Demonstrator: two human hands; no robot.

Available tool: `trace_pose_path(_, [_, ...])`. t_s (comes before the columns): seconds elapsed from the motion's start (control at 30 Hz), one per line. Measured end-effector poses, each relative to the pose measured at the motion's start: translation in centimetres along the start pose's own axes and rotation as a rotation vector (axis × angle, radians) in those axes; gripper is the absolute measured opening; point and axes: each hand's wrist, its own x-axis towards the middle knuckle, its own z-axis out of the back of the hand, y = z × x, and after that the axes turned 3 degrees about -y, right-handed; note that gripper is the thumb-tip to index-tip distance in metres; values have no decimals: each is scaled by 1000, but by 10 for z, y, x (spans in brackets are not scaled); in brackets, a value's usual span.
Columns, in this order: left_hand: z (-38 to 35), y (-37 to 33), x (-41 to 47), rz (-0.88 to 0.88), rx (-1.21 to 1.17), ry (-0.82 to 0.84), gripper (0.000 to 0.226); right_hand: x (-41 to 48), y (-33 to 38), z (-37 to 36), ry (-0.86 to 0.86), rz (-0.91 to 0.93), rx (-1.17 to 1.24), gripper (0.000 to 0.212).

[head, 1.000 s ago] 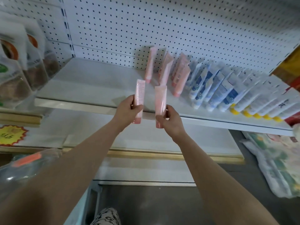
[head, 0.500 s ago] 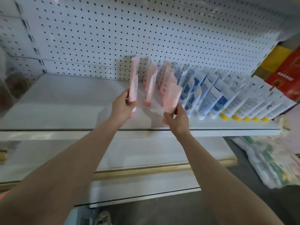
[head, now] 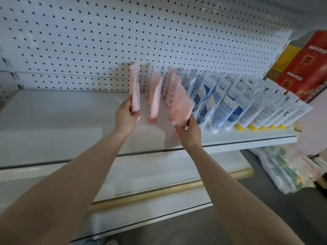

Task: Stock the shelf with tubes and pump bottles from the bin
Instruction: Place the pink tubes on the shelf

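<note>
So the left hand [head: 126, 117] had its fingers curled round an upright pink tube [head: 134, 89] above the shelf [head: 62, 121]. The right hand [head: 189, 133] gripped a tilted pink tube [head: 183, 110] near the shelf's front edge, just beside the standing pink tubes [head: 154, 99] on it.

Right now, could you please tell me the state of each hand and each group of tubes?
left hand, gripping left pink tube.
left pink tube, upright, cap down.
right hand, gripping right pink tube.
right pink tube, tilted, cap down.
shelved pink tubes, standing cap down.
blue-and-white tubes, standing cap down.
yellow-capped tubes, standing cap down.
</note>
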Motion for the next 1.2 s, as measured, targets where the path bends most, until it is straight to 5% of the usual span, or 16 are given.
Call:
trace_pose_path(0.5, [2, 9, -25, 39, 122, 22, 54, 1, -12, -3, 27, -31, -43, 21])
trace_pose_path(0.7, [8, 0, -57, 120, 135, -10, 66, -19, -21, -1, 33, -65, 6, 52])
trace_pose_path(1.2, [58, -13, -157, 67, 142, -90, 40, -108, -4, -17, 135, 54, 94, 43])
